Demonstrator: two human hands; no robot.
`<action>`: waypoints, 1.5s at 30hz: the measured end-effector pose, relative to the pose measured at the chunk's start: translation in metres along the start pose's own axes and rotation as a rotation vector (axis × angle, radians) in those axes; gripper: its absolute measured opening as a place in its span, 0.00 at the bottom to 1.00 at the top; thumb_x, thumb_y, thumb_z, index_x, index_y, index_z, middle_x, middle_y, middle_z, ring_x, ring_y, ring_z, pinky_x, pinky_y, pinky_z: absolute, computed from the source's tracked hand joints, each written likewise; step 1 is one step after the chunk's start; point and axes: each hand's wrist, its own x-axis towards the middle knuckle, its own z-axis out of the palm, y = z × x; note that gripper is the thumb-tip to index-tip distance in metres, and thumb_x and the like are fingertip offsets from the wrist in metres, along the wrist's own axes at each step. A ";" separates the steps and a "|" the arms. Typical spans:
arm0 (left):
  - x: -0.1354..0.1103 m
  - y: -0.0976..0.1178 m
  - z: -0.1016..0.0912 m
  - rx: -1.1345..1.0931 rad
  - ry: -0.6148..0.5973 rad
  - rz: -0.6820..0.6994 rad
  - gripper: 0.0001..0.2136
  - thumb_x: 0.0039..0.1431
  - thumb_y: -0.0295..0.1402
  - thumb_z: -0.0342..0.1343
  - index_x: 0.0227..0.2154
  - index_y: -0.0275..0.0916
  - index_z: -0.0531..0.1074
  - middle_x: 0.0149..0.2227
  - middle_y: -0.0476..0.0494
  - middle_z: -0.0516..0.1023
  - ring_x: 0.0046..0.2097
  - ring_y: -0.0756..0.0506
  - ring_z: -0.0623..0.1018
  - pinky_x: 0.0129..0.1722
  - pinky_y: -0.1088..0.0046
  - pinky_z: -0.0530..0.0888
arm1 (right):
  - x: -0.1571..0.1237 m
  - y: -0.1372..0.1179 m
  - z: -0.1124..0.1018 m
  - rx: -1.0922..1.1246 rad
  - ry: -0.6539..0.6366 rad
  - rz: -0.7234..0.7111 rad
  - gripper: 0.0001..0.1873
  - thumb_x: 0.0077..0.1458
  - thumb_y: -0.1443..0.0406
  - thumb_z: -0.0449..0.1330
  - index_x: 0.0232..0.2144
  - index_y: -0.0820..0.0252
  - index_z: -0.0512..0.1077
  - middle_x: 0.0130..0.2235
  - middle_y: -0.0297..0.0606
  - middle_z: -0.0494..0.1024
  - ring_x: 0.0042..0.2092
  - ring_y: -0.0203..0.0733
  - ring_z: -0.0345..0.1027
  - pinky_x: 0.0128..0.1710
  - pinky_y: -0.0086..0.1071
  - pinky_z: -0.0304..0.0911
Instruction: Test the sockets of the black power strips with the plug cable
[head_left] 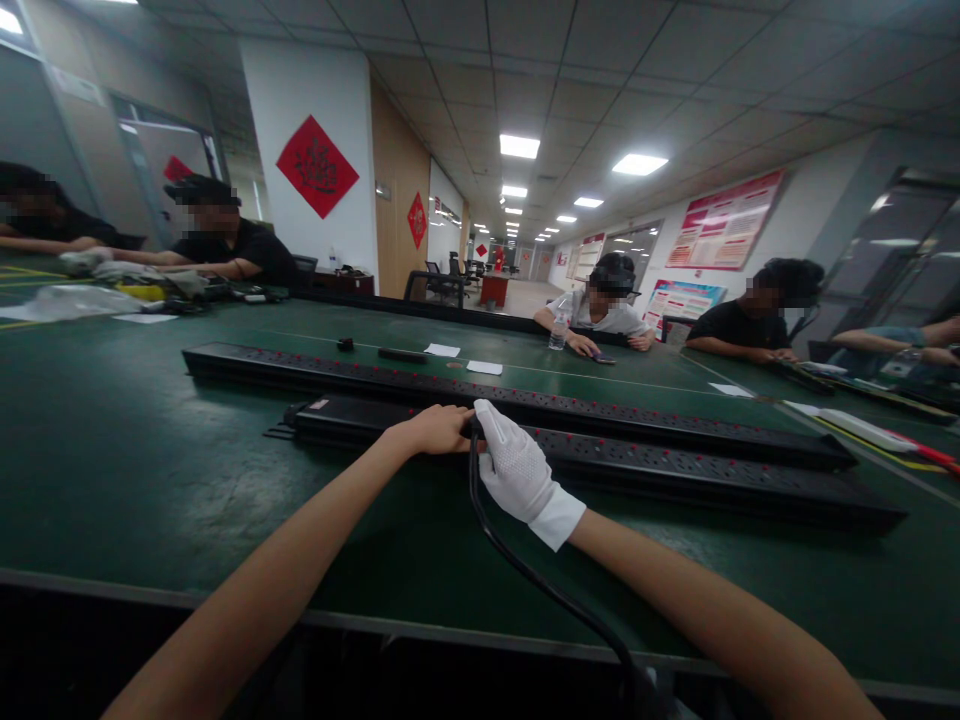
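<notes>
My right hand, in a white dotted glove, is closed round the end of a black cable. Its fingers hide the plug, if there is one, at the top face of the nearer power strip. From there the cable hangs in a curve toward me over the table's front edge. Bare, my left hand grips that same long black strip just left of the glove, its fingertips close to the cable end. A second long power strip with red dots lies parallel behind it.
The green table carries a small black part, a black bar and white paper slips behind the strips. A water bottle stands farther back. Several people sit round the table. A cluttered pile lies left.
</notes>
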 end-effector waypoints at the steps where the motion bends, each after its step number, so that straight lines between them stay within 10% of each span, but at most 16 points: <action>1: 0.000 0.000 0.000 0.006 0.000 -0.005 0.32 0.52 0.56 0.42 0.55 0.41 0.57 0.53 0.38 0.66 0.47 0.38 0.71 0.45 0.64 0.65 | 0.000 0.000 0.000 -0.004 0.003 -0.002 0.35 0.52 0.73 0.48 0.61 0.63 0.43 0.60 0.43 0.54 0.60 0.44 0.47 0.58 0.43 0.52; 28: 0.000 0.001 -0.002 -0.020 -0.016 -0.015 0.29 0.52 0.54 0.45 0.53 0.42 0.59 0.51 0.38 0.68 0.47 0.38 0.71 0.45 0.64 0.65 | 0.002 -0.009 -0.007 0.041 0.029 0.008 0.33 0.53 0.69 0.50 0.61 0.60 0.45 0.59 0.43 0.57 0.59 0.45 0.50 0.57 0.44 0.53; 40: -0.011 -0.032 -0.013 -0.144 -0.125 -0.051 0.36 0.37 0.54 0.58 0.52 0.48 0.60 0.51 0.46 0.69 0.49 0.39 0.70 0.46 0.65 0.65 | 0.043 0.021 -0.012 0.122 -0.128 -0.075 0.17 0.54 0.65 0.54 0.47 0.53 0.67 0.47 0.36 0.73 0.47 0.39 0.66 0.49 0.33 0.61; 45: -0.010 -0.044 -0.011 -0.224 -0.158 -0.071 0.37 0.36 0.54 0.59 0.51 0.45 0.62 0.53 0.43 0.66 0.50 0.40 0.69 0.48 0.67 0.64 | 0.062 0.039 -0.006 0.454 0.380 0.231 0.16 0.56 0.60 0.52 0.45 0.57 0.67 0.46 0.39 0.73 0.44 0.38 0.68 0.45 0.33 0.64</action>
